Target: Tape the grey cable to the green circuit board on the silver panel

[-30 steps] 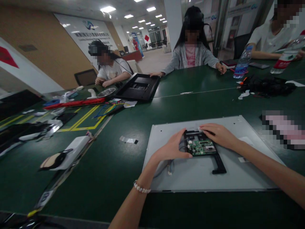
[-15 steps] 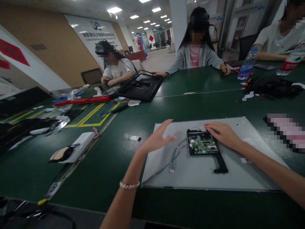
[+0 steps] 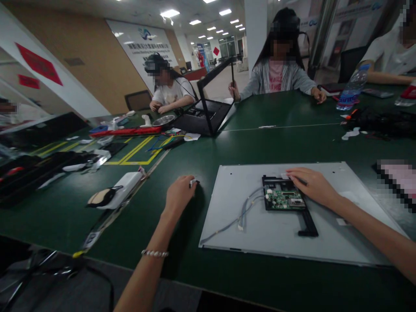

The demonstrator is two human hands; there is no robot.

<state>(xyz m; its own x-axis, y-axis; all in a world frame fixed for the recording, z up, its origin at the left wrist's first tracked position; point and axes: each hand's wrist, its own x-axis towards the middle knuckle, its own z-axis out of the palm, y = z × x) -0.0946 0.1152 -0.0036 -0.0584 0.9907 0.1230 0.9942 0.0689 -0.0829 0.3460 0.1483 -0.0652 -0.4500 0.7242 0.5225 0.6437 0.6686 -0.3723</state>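
Note:
My left hand (image 3: 180, 194) is closed in a pinch on a small strip of tape (image 3: 194, 183) with a dark end, just left of the panel. The flat grey panel (image 3: 224, 216) lies on the table before me. A black plastic bracket (image 3: 307, 221) with a green circuit board (image 3: 282, 199) sits on it, and a grey cable (image 3: 244, 208) runs leftward from the board. My right hand (image 3: 313, 185) rests at the bracket's top edge, fingers together by a whitish piece of tape (image 3: 284, 176). A short dark thing shows under these fingers; its kind is unclear.
Across the table a person (image 3: 276, 73) holds up a black frame (image 3: 205, 102). Another person (image 3: 172, 89) sits left of them. A white box (image 3: 125, 190) with a round pad lies at left. A water bottle (image 3: 352, 89) and black bundle (image 3: 380, 123) are at right.
My left hand has moved left and down off the panel and closed on the tape strip from the table. My right hand stays at the bracket. The person opposite has raised the black frame.

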